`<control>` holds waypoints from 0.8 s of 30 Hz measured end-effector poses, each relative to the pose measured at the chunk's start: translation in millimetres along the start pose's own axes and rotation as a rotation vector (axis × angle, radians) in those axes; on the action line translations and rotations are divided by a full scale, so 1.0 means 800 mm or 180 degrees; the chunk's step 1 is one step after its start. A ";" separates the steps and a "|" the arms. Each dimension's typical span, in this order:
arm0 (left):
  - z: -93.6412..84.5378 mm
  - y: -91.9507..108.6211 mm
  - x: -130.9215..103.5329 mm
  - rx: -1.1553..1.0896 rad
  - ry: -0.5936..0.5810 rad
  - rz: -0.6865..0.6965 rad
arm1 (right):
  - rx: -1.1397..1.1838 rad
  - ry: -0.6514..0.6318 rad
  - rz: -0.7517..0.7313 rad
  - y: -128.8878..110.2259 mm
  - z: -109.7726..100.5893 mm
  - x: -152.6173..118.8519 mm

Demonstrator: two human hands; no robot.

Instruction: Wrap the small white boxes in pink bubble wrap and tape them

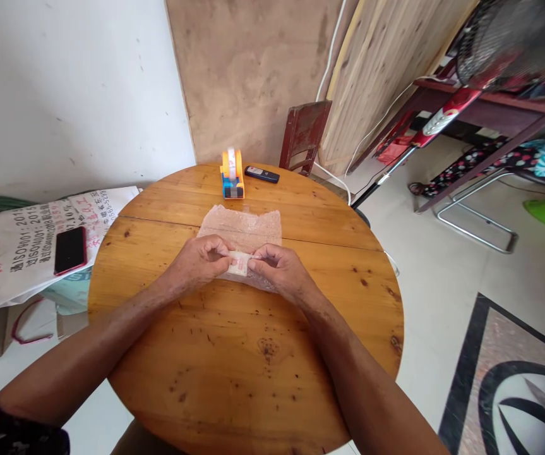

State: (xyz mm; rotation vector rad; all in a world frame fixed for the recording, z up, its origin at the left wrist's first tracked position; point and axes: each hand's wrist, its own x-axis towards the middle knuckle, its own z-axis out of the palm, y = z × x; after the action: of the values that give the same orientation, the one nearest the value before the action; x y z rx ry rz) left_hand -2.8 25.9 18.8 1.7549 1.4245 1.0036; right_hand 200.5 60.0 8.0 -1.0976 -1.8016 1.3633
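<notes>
A sheet of clear bubble wrap (244, 229) lies flat on the round wooden table (234, 354). Over its near part, a small white rectangular packet (239, 264) with faint reddish print is held between both hands. My left hand (206, 258) pinches its left end with thumb and forefinger. On the opposite end, my right hand (279, 268) is closed in the same kind of pinch. Whether a layer of the wrap is gripped along with the packet, I cannot tell.
Beyond the wrap stand an orange and blue tape dispenser (232, 175) and a dark remote-like device (261, 174). A phone (70, 250) rests on printed sacks at left. A wooden chair (304, 136), a fan (447, 117) and a seated person's legs are further off.
</notes>
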 end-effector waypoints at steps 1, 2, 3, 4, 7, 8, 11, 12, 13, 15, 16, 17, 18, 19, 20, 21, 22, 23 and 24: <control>0.000 -0.001 -0.001 -0.0071 0.0018 -0.0005 | 0.0035 0.0027 -0.0001 0.001 0.001 0.000; 0.000 -0.001 -0.002 -0.0139 0.0027 -0.0012 | 0.0048 0.0047 0.0003 0.000 0.002 0.000; 0.000 -0.001 -0.003 -0.0200 0.0026 -0.0024 | 0.0040 0.0071 0.0016 -0.001 0.002 -0.001; 0.000 -0.001 -0.004 -0.0246 0.0015 -0.0040 | 0.0017 0.0087 0.0040 -0.003 0.002 -0.002; -0.001 0.000 -0.006 -0.0299 -0.0064 -0.0054 | -0.0089 0.0108 0.0112 -0.006 0.002 -0.004; -0.001 0.000 -0.006 -0.0288 -0.0081 -0.0041 | -0.0108 0.0112 0.0125 -0.006 0.003 -0.004; -0.001 0.000 -0.005 -0.0223 -0.0100 -0.0051 | -0.0128 0.0163 0.0203 -0.004 0.002 -0.003; -0.001 0.000 -0.005 -0.0221 -0.0113 -0.0103 | -0.0130 0.0166 0.0256 -0.004 0.002 -0.003; -0.001 0.000 -0.004 -0.0241 -0.0134 -0.0176 | -0.0130 0.0156 0.0312 -0.004 0.000 -0.003; -0.002 0.000 -0.003 -0.0353 -0.0174 -0.0332 | -0.0134 0.0111 0.0392 -0.004 -0.002 -0.004; -0.002 0.001 -0.002 -0.0420 -0.0188 -0.0406 | -0.0146 0.0087 0.0407 -0.005 -0.004 -0.004; -0.002 0.003 -0.002 -0.0487 -0.0187 -0.0467 | -0.0167 0.0062 0.0405 -0.005 -0.005 -0.004; -0.002 0.004 -0.001 -0.0555 -0.0178 -0.0518 | -0.0195 0.0033 0.0390 -0.004 -0.007 -0.004; -0.001 0.005 -0.001 -0.0634 -0.0173 -0.0566 | -0.0226 0.0008 0.0365 -0.003 -0.008 -0.004; -0.001 0.006 -0.001 -0.0723 -0.0174 -0.0610 | -0.0267 -0.0015 0.0329 -0.002 -0.008 -0.004; 0.000 0.007 0.000 -0.0816 -0.0187 -0.0645 | -0.0333 -0.0022 0.0273 -0.001 -0.008 -0.003; 0.000 0.007 0.000 -0.0907 -0.0214 -0.0671 | -0.0456 0.0005 0.0196 0.000 -0.008 -0.003; 0.001 0.007 0.001 -0.0977 -0.0253 -0.0689 | -0.0656 0.0076 0.0087 0.001 -0.008 -0.004; 0.001 0.007 0.001 -0.1019 -0.0289 -0.0697 | -0.0929 0.0188 -0.0071 0.000 -0.007 -0.004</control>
State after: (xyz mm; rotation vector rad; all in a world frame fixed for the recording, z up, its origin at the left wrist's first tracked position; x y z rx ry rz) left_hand 0.6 25.8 23.0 1.3649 1.2861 0.9609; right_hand 206.8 59.2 9.2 -1.2479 -2.0060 1.0650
